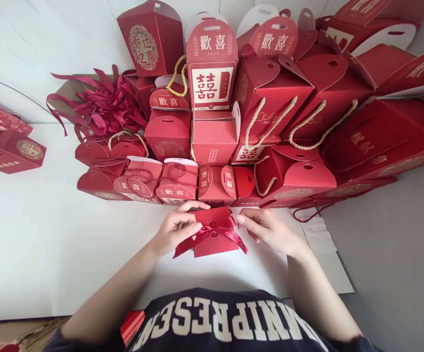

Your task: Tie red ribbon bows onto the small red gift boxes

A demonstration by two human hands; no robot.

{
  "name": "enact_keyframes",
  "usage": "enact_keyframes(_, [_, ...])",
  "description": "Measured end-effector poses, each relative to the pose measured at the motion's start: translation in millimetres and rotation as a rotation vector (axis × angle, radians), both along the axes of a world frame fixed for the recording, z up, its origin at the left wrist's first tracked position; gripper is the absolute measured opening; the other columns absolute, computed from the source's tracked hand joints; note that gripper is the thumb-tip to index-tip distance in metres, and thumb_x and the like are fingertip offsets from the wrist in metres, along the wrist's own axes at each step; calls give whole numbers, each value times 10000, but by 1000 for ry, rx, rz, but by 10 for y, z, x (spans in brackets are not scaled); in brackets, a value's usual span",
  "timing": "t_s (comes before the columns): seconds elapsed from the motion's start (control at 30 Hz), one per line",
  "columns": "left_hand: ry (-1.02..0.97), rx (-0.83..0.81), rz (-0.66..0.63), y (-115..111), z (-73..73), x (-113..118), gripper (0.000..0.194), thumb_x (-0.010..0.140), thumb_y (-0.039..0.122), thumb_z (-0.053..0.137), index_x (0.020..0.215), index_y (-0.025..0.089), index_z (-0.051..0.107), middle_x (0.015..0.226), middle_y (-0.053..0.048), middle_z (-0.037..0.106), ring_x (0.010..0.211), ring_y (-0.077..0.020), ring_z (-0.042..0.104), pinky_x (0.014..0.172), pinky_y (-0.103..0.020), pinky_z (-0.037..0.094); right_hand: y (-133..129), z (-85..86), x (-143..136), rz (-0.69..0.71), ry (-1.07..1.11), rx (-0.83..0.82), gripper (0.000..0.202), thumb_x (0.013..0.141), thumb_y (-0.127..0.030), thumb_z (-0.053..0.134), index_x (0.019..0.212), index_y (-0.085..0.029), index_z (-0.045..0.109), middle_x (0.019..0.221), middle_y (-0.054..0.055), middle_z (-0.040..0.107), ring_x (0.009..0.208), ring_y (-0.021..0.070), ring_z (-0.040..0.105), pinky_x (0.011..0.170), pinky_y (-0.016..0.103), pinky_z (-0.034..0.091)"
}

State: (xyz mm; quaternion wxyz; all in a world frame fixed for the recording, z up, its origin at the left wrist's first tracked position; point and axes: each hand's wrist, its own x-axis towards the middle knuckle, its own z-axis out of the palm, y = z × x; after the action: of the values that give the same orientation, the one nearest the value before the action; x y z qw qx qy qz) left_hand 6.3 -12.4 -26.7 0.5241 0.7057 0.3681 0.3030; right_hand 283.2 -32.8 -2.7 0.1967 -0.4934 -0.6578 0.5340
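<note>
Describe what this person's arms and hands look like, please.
The left hand and right hand are bare: no gloves, and no rings or watch that I can see. The forearms are uncovered too. Dark sleeves show at the elbows, matching a dark shirt with big, pale block letters.

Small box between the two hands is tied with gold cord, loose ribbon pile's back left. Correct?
Not gold cord: the head view shows a red satin ribbon bow on the small box between left hand and right hand. Loose ribbon pile is back left.

White table [69,244]; red gift boxes [215,142]; ribbon pile [109,105]; white papers [316,232]
</note>
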Motion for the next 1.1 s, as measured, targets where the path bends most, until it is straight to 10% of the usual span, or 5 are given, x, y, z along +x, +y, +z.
enact_keyframes(0.43, [-9,-47,117,-62,-50,152,435,933,250,521,543,162,349,1148,-85,626,944,-190,615,804,-302,417,-280,-98,132,100,251,-37,371,945,-383,599,659,-151,548,601,-35,492,564,80,389,546,221,304])
enact_keyframes(0.83, [-10,-47,79,-48,-38,193,424,922,258,524,569,169,306,1119,-84,627,905,-180,600,766,-298,411,-336,-234,201,278,33,-194,337,940,-394,561,690,-170,533,575,-54,450,532,86,370,514,218,286])
enact_keyframes(1.1, [80,-65,-120,-24,199,34,295,875,291,641,640,152,529,1304,-80,569,1109,-231,597,936,-329,435,-186,208,264,164,-270,66,233,1009,-355,433,1069,-231,621,679,-27,648,590,129,565,622,241,410])
